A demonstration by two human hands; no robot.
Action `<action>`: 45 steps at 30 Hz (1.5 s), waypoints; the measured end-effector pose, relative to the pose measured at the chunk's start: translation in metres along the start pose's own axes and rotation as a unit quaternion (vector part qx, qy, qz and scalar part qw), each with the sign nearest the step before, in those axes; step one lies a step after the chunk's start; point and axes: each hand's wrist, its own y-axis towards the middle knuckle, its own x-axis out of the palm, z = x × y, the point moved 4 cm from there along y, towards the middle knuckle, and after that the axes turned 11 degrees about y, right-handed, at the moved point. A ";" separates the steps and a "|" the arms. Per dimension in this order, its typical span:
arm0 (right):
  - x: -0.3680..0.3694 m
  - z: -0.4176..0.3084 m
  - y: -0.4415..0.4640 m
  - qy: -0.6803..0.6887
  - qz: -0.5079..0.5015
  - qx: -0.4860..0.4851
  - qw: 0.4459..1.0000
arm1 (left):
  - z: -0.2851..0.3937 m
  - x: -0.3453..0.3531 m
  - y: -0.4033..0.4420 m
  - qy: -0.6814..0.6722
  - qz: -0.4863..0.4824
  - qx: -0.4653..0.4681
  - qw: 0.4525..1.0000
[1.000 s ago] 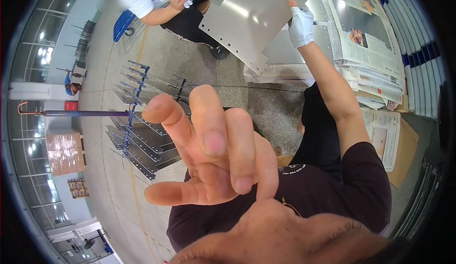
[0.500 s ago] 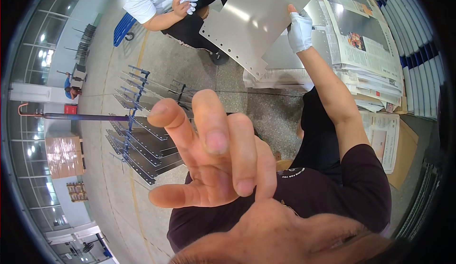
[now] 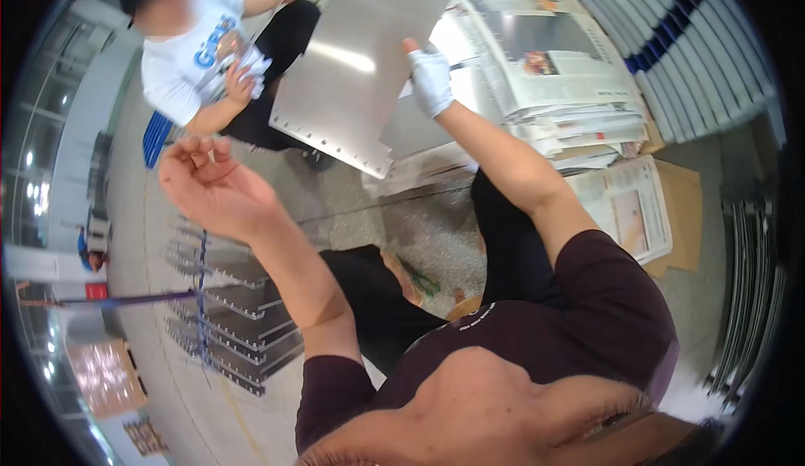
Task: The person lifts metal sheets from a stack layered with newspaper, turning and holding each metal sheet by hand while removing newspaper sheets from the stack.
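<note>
My right hand (image 3: 432,83), in a white glove that leaves the thumb bare, grips the edge of a shiny metal sheet (image 3: 348,55). The sheet is tilted, with a row of holes along its lower edge and a notched corner. Raised at the left is my bare left hand (image 3: 210,183), fingers loosely curled and nothing visible in them. Beneath that forearm stands a rack of metal panels (image 3: 226,332). Beyond the sheet sits a co-worker in a white shirt (image 3: 189,55), one hand (image 3: 241,83) holding something white, perhaps gloves.
To the right of the sheet rises a stack of newspapers (image 3: 579,114) with metal sheets among them. More newspaper (image 3: 633,210) lies on cardboard (image 3: 681,214) nearer to me. Grey ribbed panels (image 3: 696,72) line the right side. A wrapped pallet load (image 3: 105,374) stands far left.
My left hand has swung from close before the camera out to the left, its fingers curling more. The view has shifted, so the sheet and my right hand appear further left, and more of the co-worker shows.
</note>
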 end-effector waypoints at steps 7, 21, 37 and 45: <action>-0.001 -0.030 -0.013 0.108 -0.025 0.026 0.993 | -0.153 -0.090 0.011 0.213 0.096 -0.231 0.944; -0.015 0.011 0.026 0.225 -0.045 0.005 0.973 | -0.231 -0.081 -0.021 0.022 -0.133 -0.473 0.871; -0.011 -0.022 0.009 0.332 -0.098 0.041 0.937 | -0.196 -0.038 -0.046 -0.043 -0.231 -0.388 0.891; -0.004 0.007 0.021 0.216 -0.180 0.224 0.933 | -0.134 -0.010 -0.049 0.269 -0.204 -0.134 0.932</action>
